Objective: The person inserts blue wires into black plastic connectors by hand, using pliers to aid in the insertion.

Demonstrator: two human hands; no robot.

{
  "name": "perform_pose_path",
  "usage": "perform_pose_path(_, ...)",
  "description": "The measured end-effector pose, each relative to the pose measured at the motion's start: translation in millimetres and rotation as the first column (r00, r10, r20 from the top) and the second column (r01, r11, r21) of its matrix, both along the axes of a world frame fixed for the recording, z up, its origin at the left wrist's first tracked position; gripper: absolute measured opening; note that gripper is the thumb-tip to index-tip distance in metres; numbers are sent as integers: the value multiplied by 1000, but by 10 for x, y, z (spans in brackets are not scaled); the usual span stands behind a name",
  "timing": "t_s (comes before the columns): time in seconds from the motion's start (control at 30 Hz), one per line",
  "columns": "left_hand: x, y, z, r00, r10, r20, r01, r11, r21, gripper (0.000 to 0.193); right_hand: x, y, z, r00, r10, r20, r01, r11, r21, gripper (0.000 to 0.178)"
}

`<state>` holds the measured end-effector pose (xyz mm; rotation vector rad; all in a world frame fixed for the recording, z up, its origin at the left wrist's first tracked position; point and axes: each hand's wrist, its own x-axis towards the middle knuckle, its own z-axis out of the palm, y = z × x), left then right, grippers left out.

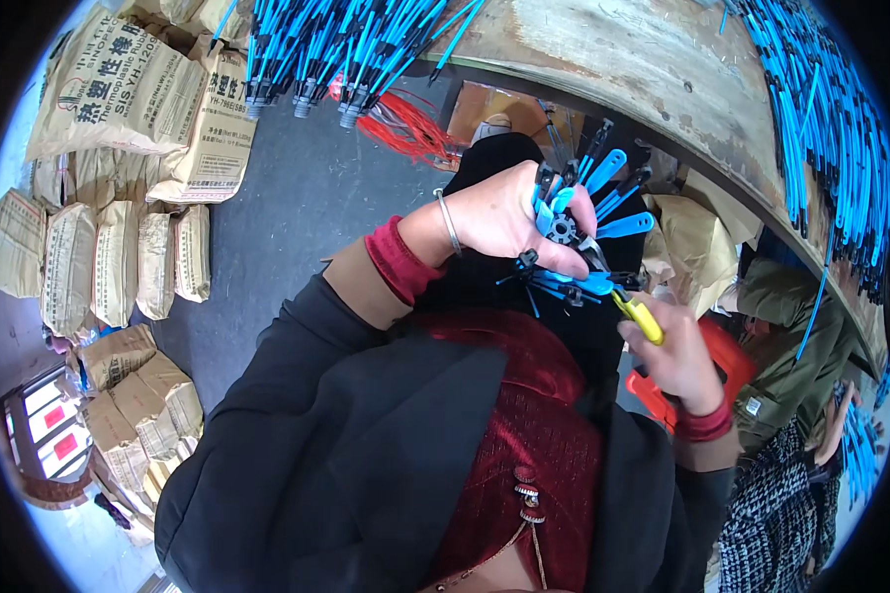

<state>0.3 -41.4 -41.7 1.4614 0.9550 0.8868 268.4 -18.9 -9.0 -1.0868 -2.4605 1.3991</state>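
Note:
My left hand [499, 210], a bangle at its wrist, is closed round a radial assembly with a black toothed hub [563, 229]. Flat blue arms [625, 225] and black-tipped pieces fan out from the hub over my lap. In my right hand [680, 348] are pliers with yellow handles [645, 318], fingers wrapped round them. Their dark metal jaws reach the assembly just beside my left fingers. What exactly the jaws grip is too small to make out.
On the wooden table [603, 44] lie bundles of blue rods [356, 49], with more rods [821, 128] at the right. Stacked paper sacks [119, 99] stand at left on the grey floor [287, 217]. Red strands [405, 124] hang below the table. A green garment [796, 336] lies right.

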Motion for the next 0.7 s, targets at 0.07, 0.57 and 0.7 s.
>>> perform_pose_path(0.07,-4,-17,-13,999,-40,18,40,999,8,34,57,160,201,983,75,169,4,905,-426,16)
perform_pose_path(0.57,58,75,51,995,-48,-88,51,998,33,29,-129,27,464,964,20,266,79,930,-358,14)
perform_pose_path(0.7,54,36,125,967,196,160,-186,979,-78,29,27,112,504,978,-198,68,209,906,-369,18)
